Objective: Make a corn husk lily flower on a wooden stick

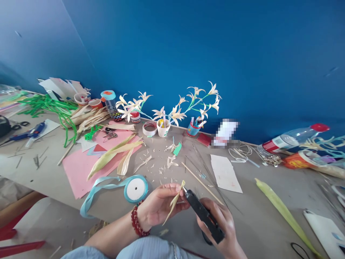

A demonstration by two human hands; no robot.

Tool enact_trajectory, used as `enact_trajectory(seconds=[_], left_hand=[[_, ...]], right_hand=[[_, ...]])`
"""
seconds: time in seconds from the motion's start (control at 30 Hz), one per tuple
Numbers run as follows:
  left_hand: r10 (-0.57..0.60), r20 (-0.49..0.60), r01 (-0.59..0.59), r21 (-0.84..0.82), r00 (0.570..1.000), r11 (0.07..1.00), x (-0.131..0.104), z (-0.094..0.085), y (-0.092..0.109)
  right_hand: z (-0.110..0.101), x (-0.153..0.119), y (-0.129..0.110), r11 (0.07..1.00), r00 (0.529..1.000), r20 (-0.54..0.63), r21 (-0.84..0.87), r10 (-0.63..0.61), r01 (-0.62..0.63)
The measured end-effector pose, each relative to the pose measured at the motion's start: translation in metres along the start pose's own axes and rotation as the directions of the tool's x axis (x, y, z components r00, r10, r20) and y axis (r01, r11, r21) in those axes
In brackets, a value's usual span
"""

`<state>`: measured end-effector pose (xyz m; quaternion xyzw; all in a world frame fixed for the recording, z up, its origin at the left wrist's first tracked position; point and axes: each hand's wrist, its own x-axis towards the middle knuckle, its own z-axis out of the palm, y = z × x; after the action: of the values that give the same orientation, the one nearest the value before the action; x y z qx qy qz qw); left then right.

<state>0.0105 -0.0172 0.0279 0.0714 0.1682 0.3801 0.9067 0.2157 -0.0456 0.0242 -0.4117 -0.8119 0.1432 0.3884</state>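
Near the table's front edge, my left hand (pixel 161 205) pinches a small pale husk piece (pixel 174 204), whose thin strips hang down below the fingers. My right hand (pixel 219 223) is wrapped round a black glue gun (pixel 203 214). The gun's metal tip meets the top of the husk piece beside my left fingertips. Left of my left hand lies a roll of light blue ribbon (pixel 136 189). Husk scraps and a thin wooden stick (pixel 202 183) lie beyond the hands.
Husk flowers (pixel 178 115) stand in a paper cup (pixel 163 128) by the blue wall. Pink paper (pixel 78 172), husks and green stems (pixel 67 122) lie left. At the right are a plastic bottle (pixel 295 138), white paper (pixel 225 173) and a long green husk (pixel 283 212).
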Motion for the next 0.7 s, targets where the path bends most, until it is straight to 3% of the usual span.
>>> enact_trajectory(seconds=[0.33,0.47,0.53,0.6,0.7], left_hand=[[0.018,0.016,-0.019,0.043,1.000,0.999,-0.001,0.003,0.001],[0.057,0.051,-0.059,0.045,0.997,0.997,-0.003,0.000,0.003],[0.090,0.043,-0.092,0.035,0.995,0.995,-0.006,-0.002,0.007],[0.128,0.026,-0.129,0.034,0.991,0.991,-0.010,-0.005,0.013],[0.219,0.008,-0.219,0.079,0.976,0.973,-0.019,-0.012,0.026]], right_hand=[[-0.003,-0.003,0.002,1.000,1.000,0.007,-0.018,0.006,-0.006],[-0.009,-0.014,0.015,0.981,0.995,-0.037,-0.164,0.096,-0.101],[-0.017,-0.021,0.029,0.922,0.984,-0.075,-0.344,0.163,-0.178],[-0.028,-0.031,0.047,0.787,0.955,-0.117,-0.545,0.271,-0.290],[-0.045,-0.050,0.074,0.579,0.861,-0.108,-0.697,0.497,-0.422]])
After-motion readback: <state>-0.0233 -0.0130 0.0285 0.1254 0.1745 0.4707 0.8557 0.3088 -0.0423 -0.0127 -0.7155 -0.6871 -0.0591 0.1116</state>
